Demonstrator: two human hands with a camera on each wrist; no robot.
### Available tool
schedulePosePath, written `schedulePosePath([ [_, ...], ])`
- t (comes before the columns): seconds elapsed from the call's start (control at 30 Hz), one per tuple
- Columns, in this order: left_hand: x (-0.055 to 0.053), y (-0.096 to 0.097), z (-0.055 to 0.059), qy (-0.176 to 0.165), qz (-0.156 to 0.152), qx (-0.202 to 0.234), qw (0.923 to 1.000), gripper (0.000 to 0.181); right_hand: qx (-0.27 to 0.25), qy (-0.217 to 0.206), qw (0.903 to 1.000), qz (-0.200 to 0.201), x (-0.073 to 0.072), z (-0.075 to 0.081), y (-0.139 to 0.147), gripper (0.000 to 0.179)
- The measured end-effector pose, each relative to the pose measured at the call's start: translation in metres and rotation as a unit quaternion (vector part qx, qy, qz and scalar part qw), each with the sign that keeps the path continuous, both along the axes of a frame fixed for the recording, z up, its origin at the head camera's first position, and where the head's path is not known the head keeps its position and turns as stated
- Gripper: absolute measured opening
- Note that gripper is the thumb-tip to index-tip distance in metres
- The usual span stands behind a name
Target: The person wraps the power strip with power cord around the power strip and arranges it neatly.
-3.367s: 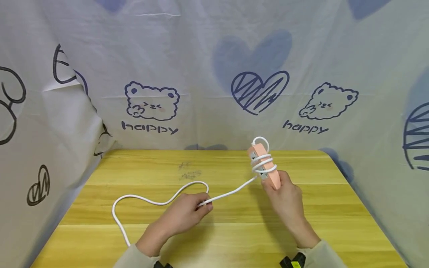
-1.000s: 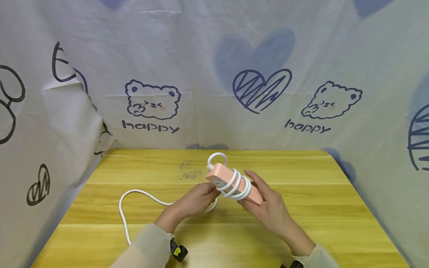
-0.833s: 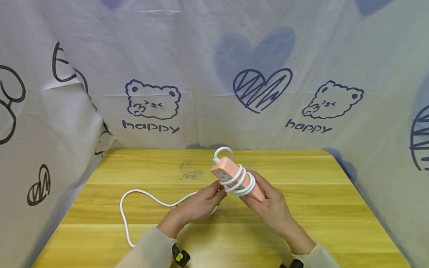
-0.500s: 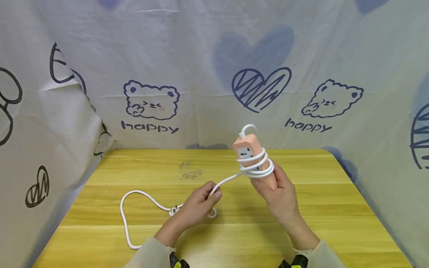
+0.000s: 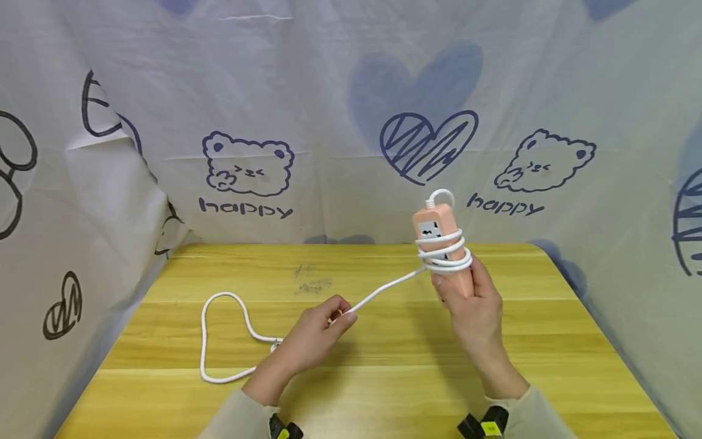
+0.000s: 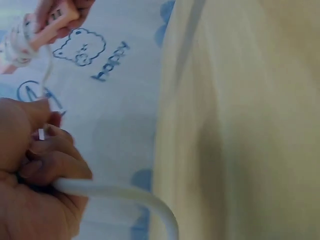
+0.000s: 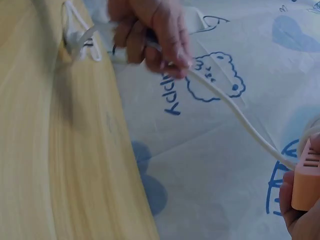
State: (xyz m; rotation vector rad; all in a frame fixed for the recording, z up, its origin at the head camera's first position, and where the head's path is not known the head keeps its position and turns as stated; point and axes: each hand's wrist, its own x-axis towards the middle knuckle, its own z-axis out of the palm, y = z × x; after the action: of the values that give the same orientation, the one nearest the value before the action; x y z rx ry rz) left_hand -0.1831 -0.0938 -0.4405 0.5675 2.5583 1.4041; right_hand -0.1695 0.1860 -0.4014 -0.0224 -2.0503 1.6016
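Note:
My right hand (image 5: pixel 476 311) grips the lower end of a pink power strip (image 5: pixel 433 217), raised over the table with its socket face toward me. Several turns of its white cord (image 5: pixel 388 285) wrap the strip's middle, and a short loop rises from the top end. My left hand (image 5: pixel 312 335) holds the cord between thumb and curled fingers, the stretch up to the strip fairly straight. In the left wrist view the cord (image 6: pixel 115 191) runs out through the curled fingers. The plug (image 5: pixel 276 346) lies beside the left wrist, partly hidden by it.
A loose loop of cord lies on the left of the wooden table (image 5: pixel 493 366). A printed cloth (image 5: pixel 329 122) with bears and hearts hangs behind the table and along both sides.
The strip has risen and moved right, turning more upright, while the left hand has moved away from it and drawn the cord out between them. The loose loop on the table has narrowed.

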Motion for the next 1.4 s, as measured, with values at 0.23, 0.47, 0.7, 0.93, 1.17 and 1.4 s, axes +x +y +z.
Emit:
schedulePosePath([
  [0.23, -0.004, -0.017, 0.021, 0.088, -0.012, -0.137, 0.9866, 0.023, 0.032, -0.024, 0.9985, -0.039, -0.002, -0.01, 0.004, 0.059],
  [0.47, -0.004, -0.033, 0.029, 0.108, -0.027, -0.165, 0.98, 0.016, 0.025, -0.052, 0.9975, -0.04, -0.005, -0.012, 0.006, 0.059],
  [0.7, -0.001, -0.04, 0.025, 0.098, 0.036, -0.147, 0.9836, 0.008, -0.02, -0.068, 0.9975, -0.008, -0.005, -0.004, 0.009, 0.054],
  [0.93, -0.001, -0.048, 0.023, 0.129, 0.114, -0.153, 0.9731, 0.012, -0.054, -0.064, 0.9958, -0.037, -0.003, 0.001, 0.012, 0.05],
  [1.17, 0.009, -0.057, 0.029, 0.209, 0.076, -0.167, 0.9605, 0.012, 0.001, -0.104, 0.9923, -0.068, -0.01, -0.006, 0.017, 0.053],
  [1.4, 0.013, -0.052, 0.044, 0.444, 0.024, -0.125, 0.8869, 0.013, 0.138, -0.156, 0.9765, -0.053, -0.013, -0.022, 0.022, 0.057],
])
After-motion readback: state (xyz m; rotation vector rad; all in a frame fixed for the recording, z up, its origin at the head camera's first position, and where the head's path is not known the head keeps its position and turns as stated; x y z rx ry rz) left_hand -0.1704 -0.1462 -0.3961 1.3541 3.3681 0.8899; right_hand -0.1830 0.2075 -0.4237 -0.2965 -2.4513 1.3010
